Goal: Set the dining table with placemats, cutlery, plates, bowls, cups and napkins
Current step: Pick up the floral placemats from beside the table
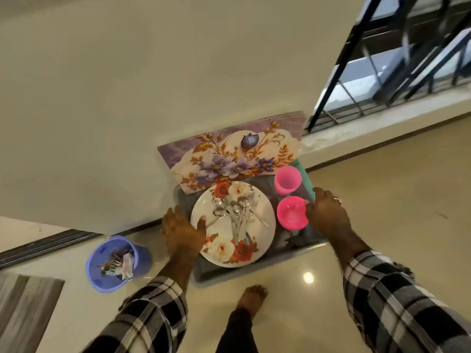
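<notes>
One grey tray holds nearly everything counted here. On it lies one flowered plate; whether more plates sit stacked beneath it cannot be told. On the plate is a heap of spoons, too tangled and blurred to count exactly, several at least. At the tray's right side stand one pink cup and one pink bowl. At the tray's far edge leans a stack of floral placemats, several by their edges, number unclear. Two hands are at the tray: left hand and right hand. Left of the tray stands one blue bin.
</notes>
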The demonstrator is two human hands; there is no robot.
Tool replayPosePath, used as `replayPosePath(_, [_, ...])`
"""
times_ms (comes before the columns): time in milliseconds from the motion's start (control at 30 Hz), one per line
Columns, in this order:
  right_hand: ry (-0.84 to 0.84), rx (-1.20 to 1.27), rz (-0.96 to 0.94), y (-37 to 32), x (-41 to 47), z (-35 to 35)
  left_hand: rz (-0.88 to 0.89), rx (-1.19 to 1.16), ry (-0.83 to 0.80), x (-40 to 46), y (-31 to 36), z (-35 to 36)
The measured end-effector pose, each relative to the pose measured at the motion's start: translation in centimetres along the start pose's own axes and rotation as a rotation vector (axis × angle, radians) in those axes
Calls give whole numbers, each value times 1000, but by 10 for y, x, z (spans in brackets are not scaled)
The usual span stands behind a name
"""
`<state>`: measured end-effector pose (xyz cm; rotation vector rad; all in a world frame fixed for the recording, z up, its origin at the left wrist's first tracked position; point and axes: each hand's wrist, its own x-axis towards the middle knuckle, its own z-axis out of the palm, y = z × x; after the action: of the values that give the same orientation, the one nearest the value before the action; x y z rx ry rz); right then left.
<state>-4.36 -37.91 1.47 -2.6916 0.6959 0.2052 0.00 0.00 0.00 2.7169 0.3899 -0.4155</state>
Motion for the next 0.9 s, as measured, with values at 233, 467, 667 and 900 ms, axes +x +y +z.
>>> replayPosePath(233, [-154, 303, 295, 14, 63, 37, -546, -438, -216, 38, -20, 28])
replayPosePath(467, [-197, 347, 407, 24, 81, 33, -608, -453, -185, 36, -8, 21])
replayPosePath(667, [-178, 343, 503, 40, 35, 20, -495, -388, -183, 27, -4, 6])
replayPosePath(900, [-49, 458, 663, 80, -59, -18, -290, -397, -219, -18, 42, -29])
